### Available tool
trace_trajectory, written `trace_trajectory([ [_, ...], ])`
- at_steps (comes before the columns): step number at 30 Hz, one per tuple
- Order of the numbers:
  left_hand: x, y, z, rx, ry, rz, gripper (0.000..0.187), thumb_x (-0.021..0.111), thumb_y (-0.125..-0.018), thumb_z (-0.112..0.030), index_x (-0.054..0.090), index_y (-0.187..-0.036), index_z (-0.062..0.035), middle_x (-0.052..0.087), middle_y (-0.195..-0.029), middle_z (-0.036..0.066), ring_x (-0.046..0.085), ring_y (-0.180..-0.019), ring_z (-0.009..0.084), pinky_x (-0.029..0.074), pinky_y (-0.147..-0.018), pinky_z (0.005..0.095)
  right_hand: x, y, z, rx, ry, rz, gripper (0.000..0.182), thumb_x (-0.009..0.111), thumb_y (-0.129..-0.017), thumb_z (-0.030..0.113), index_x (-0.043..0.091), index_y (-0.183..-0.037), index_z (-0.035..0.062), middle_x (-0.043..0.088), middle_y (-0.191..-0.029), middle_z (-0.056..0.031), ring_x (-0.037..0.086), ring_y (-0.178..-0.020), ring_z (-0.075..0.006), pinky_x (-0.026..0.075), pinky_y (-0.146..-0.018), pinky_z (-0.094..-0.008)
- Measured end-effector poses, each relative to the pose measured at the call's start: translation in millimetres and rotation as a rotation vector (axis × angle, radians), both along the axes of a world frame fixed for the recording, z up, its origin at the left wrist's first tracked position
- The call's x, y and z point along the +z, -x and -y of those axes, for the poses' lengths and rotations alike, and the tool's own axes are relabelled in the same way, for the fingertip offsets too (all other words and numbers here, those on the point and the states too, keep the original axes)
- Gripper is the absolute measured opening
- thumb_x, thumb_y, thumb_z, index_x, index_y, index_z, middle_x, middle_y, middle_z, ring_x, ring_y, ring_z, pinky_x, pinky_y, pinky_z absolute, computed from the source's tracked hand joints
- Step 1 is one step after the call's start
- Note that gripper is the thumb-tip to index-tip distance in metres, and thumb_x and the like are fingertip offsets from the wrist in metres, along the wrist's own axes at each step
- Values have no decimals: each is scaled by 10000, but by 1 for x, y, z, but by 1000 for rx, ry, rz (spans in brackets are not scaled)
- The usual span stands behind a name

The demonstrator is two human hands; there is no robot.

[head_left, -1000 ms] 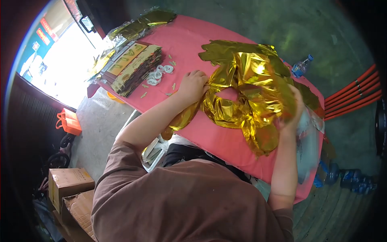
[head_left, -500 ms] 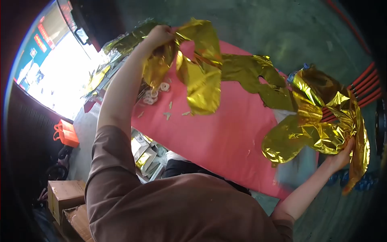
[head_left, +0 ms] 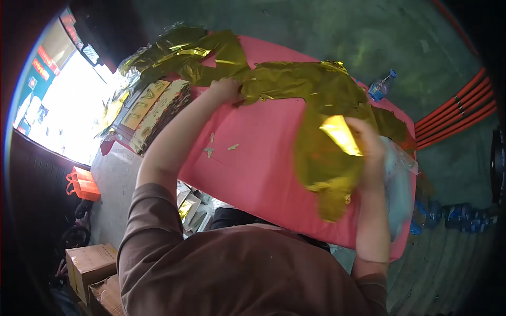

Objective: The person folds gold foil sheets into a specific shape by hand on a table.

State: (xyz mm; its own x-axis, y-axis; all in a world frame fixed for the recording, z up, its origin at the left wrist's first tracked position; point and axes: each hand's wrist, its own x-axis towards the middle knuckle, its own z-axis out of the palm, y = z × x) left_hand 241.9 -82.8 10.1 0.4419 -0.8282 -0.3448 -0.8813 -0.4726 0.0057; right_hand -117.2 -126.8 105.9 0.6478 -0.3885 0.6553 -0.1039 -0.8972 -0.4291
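Flat, deflated gold foil balloons (head_left: 284, 79) lie in a string across the far side of a pink-covered table (head_left: 253, 158). My left hand (head_left: 227, 90) is closed at the near edge of the foil, left of the table's middle. On the right, my right hand (head_left: 369, 142), blurred by motion, has its fingers curled on a gold foil balloon (head_left: 329, 163) that hangs toward me with a bright fold beside the fingers. More crumpled gold foil (head_left: 184, 52) is heaped at the far left. Small pale tabs (head_left: 210, 151) are scattered on the pink surface.
A printed floral packet (head_left: 158, 110) lies at the table's left end. A plastic bottle (head_left: 380, 87) stands by the far right edge. Clear plastic (head_left: 398, 184) is at the right. Cardboard boxes (head_left: 92, 263), an orange bag (head_left: 83, 183) and red pipes (head_left: 453, 110) surround the table.
My right hand has swung inward from the far right with the foil, which is now lower over the table. My left hand has come down and right, uncovering the floral packet.
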Motion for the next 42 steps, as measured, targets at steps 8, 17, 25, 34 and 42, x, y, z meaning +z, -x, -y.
trace_trajectory([
  [8, -2, 1, -14, -51, 714, -102, 414, 585, -810, -325, 573, -1147, -86, 589, -1096, 197, 586, -994, 352, 478, -855, 408, -61, -49, -54, 327, 124, -382, 467, 661, -779, 195, 531, -1203, 48, 576, -1162, -173, 568, -1059, -320, 467, -880, -369],
  [17, -40, 90, -56, -520, 574, -73, 541, 542, -876, -426, 434, -1336, -163, 330, -1425, 180, 268, -1341, 358, 258, -1062, 480, -68, -1, -7, 19, -165, -716, 485, 635, -804, 276, 522, -1210, 36, 493, -1285, -181, 480, -1175, -348, 379, -990, -399],
  [25, -9, 124, -54, -757, 548, -384, 564, 544, -873, -398, 417, -1324, -84, 412, -1360, 191, 343, -1302, 342, 293, -1047, 474, -42, 66, -34, -50, -51, -944, 290, 635, -799, 282, 631, -945, 32, 602, -1046, -157, 582, -919, -336, 458, -765, -410],
  [34, -25, 33, 5, -238, 675, 75, 332, 602, -800, -374, 617, -999, -108, 591, -1030, 88, 543, -1042, 263, 427, -872, 432, -31, 77, -31, -299, -161, -1005, 269, 640, -803, 282, 649, -863, 21, 638, -835, -159, 605, -762, -343, 469, -687, -412],
  [42, -41, 27, 30, -521, 617, 305, 226, 614, -796, -263, 635, -997, -160, 586, -947, 62, 558, -987, 242, 447, -827, 370, -72, 35, -42, -60, -94, -575, 443, 653, -805, 240, 553, -1170, 10, 503, -1267, -182, 468, -1176, -350, 373, -983, -415],
])
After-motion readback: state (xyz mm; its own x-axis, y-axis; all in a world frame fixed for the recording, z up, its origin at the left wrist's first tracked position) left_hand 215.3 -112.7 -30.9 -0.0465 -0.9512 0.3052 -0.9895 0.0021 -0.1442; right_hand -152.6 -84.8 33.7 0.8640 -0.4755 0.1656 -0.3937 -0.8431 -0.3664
